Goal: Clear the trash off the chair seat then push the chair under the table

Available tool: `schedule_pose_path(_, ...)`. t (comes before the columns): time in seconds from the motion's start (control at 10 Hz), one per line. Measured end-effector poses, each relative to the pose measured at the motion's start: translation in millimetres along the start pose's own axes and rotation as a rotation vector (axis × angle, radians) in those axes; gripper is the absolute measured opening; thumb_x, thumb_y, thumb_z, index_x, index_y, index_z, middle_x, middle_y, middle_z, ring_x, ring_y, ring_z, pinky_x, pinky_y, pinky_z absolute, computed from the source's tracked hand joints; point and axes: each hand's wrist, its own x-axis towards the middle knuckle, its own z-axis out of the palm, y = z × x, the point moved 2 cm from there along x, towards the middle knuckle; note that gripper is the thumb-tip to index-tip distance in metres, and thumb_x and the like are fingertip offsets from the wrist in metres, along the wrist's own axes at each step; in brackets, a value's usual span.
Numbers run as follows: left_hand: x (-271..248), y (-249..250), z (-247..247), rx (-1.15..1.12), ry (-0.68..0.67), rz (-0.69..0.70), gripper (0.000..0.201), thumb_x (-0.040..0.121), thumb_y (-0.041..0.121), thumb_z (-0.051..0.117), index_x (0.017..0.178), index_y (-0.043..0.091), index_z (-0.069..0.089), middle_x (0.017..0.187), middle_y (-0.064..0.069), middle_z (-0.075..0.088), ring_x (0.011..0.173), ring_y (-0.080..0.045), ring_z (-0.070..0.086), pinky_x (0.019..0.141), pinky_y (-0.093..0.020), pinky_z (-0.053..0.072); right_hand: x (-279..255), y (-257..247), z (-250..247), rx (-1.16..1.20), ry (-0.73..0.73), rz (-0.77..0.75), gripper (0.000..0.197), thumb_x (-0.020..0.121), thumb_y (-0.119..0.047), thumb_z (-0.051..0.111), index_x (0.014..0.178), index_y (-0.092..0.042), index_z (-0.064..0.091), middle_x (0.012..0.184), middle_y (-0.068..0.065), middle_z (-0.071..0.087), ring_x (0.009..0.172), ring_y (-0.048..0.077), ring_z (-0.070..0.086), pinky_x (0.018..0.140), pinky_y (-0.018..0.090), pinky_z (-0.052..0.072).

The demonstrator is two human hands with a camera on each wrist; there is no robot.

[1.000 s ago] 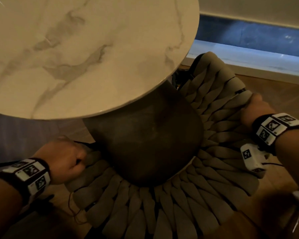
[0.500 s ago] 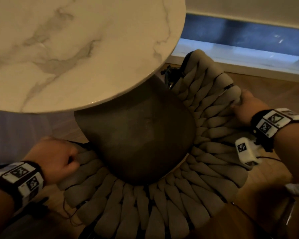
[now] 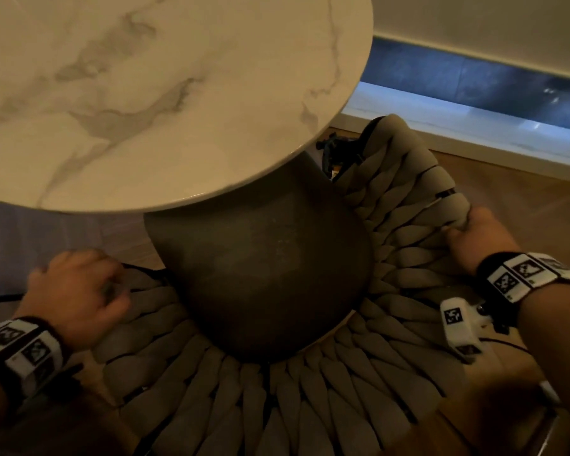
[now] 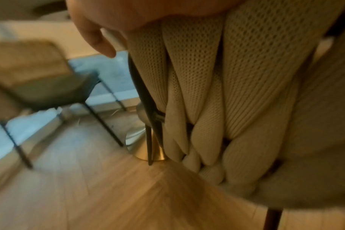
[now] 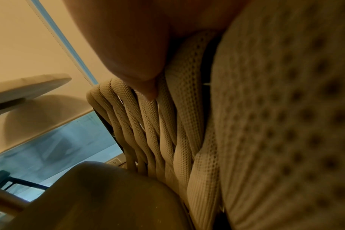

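Glossy marble-look table (image 3: 165, 103), chair (image 3: 405, 232) of matt perforated knit cords (perhaps polyester), wood-look floor (image 4: 69, 194).

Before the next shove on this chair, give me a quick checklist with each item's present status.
1. Left hand grips the chair's woven back: ok.
2. Right hand grips the back's other side: ok.
3. Seat free of trash where visible: ok.
4. Seat's front part, hidden under the marble tabletop: cannot tell.
5. Chair fully under the table: not ok; much of the seat shows.
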Motion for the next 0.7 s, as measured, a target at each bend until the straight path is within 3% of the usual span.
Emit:
schedule_pose_path(0.1,1.5,-0.9,2.0,-0.116,0.034,-0.039,0.028,0.067,0.049,0.048,0.077,0.026,0.062,0.094,-0.004,0.060,0.089,-0.034,0.058,0.080,-0.051,0.047,3.6,-3.9,-1.4,0.006,-0.029,0.032,0.043,0.093,-0.029,0.057,0.127,-0.005,0.044,0.120,0.028,0.058,0.106,0.045,0.057,0.079,0.041,0.042)
schedule_pose_path(0.2,6.1,7.6,-5.8,-0.092,-0.058,0.001,0.029,0.067,0.050,0.044,0.065,0.027,0.062,0.095,-0.007,0.064,0.091,-0.031,0.062,0.086,-0.045,0.045,4.7,-8.0,-2.6,-0.022,-0.065,0.063,0.045,0.095,-0.029,0.056,0.129,-0.003,0.039,0.121,0.030,0.055,0.103,0.044,0.057,0.076,0.041,0.041)
schedule_pose_path(0.3,10.0,0.4,-2.8,-0.044,-0.148,-0.039,0.021,0.068,0.054,0.043,0.072,0.038,0.055,0.107,-0.001,0.060,0.101,-0.029,0.056,0.088,-0.045,0.045,13.0,-11.0,-4.7,-0.032,-0.073,0.076,0.045,0.096,-0.029,0.054,0.129,-0.004,0.036,0.109,0.027,0.054,0.086,0.037,0.052,0.074,0.043,0.042)
schedule_pose_path(0.4,11.4,6.5,-4.3,0.043,-0.209,-0.205,0.041,0.072,0.059,0.046,0.104,0.036,0.059,0.127,-0.002,0.052,0.115,-0.032,0.046,0.093,-0.051,0.043,14.7,-13.3,-7.0,-0.020,-0.138,0.096,0.045,0.096,-0.029,0.054,0.127,-0.004,0.034,0.103,0.022,0.050,0.085,0.034,0.050,0.072,0.042,0.041)
schedule_pose_path(0.5,3.3,26.0,-17.4,0.048,-0.139,-0.365,0.053,0.081,0.060,0.053,0.125,0.031,0.051,0.139,-0.009,0.045,0.123,-0.036,0.040,0.097,-0.054,0.036,15.7,-10.1,-12.8,0.124,-0.228,-0.008,0.042,0.090,-0.029,0.062,0.119,-0.008,0.040,0.109,0.015,0.055,0.088,0.030,0.054,0.074,0.038,0.045)
schedule_pose_path(0.6,-19.1,48.4,-36.8,-0.068,-0.082,-0.416,0.046,0.083,0.052,0.059,0.119,0.024,0.054,0.125,-0.013,0.054,0.112,-0.038,0.048,0.089,-0.051,0.043,3.1,-6.1,-36.6,0.272,-0.283,-0.179,0.053,0.082,-0.021,0.074,0.128,-0.011,0.052,0.113,0.014,0.065,0.092,0.027,0.061,0.067,0.030,0.047)
schedule_pose_path(0.7,-39.8,62.8,-55.3,-0.403,0.018,-0.446,0.022,0.082,0.039,0.066,0.097,0.026,0.056,0.099,-0.006,0.063,0.092,-0.029,0.061,0.079,-0.042,0.051,-26.5,35.4,-36.9,0.223,-0.271,-0.202,0.066,0.070,-0.045,0.075,0.126,-0.018,0.055,0.115,0.012,0.067,0.095,0.024,0.061,0.084,0.040,0.051)
